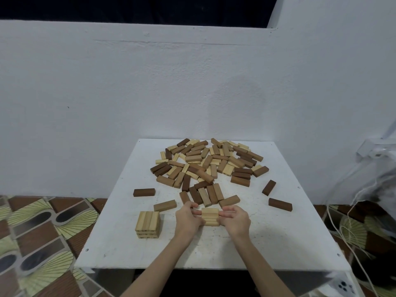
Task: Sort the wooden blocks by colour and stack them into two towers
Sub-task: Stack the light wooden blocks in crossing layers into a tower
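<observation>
A row of three light wooden blocks lies side by side near the middle of the white table. My left hand grips its left end and my right hand grips its right end, squeezing the blocks together. To the left stands a short tower of light blocks, a few layers high. A big heap of mixed light and dark blocks covers the far half of the table.
Loose dark blocks lie apart from the heap: one at the left edge, two at the right, one brown block behind the tower. A white wall rises behind the table. Patterned floor lies left; cords hang at right.
</observation>
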`<state>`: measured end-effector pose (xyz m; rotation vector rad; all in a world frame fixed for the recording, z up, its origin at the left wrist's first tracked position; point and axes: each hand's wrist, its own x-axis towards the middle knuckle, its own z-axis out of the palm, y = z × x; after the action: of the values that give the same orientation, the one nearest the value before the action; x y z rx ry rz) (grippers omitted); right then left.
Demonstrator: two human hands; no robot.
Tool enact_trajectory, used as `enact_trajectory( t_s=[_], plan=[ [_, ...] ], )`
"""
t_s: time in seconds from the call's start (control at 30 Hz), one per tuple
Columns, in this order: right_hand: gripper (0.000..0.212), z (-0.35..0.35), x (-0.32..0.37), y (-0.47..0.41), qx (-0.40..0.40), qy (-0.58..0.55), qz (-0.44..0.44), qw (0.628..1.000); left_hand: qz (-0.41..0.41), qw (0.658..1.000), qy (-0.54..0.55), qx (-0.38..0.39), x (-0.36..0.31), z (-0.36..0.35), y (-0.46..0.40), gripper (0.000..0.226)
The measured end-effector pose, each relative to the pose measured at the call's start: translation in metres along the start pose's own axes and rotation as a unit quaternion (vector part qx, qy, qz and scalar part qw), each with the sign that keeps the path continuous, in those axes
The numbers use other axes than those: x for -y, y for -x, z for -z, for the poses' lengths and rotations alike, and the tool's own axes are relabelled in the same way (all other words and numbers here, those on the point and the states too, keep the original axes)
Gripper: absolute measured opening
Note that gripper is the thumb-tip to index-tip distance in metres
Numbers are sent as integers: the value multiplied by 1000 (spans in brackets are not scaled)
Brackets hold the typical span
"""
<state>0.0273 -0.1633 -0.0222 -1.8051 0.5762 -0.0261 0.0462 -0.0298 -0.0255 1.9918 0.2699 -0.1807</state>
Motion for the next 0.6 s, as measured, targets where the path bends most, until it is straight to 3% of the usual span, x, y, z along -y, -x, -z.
enact_trajectory(
  t_s=[0.17, 0.37, 0.6],
  plan=[
    [33, -2, 17, 5, 18, -49, 7, 999, -30, 999, -1, -23, -13, 18, 1, 34],
    [32, -20, 52, 19, 52, -101, 63, 991, -68, 996, 13, -51, -32, 66, 3, 44],
    [32, -61, 69, 41, 92, -136, 58, 985, -45, 996, 14, -71, -24, 120, 11, 46]
  ],
)
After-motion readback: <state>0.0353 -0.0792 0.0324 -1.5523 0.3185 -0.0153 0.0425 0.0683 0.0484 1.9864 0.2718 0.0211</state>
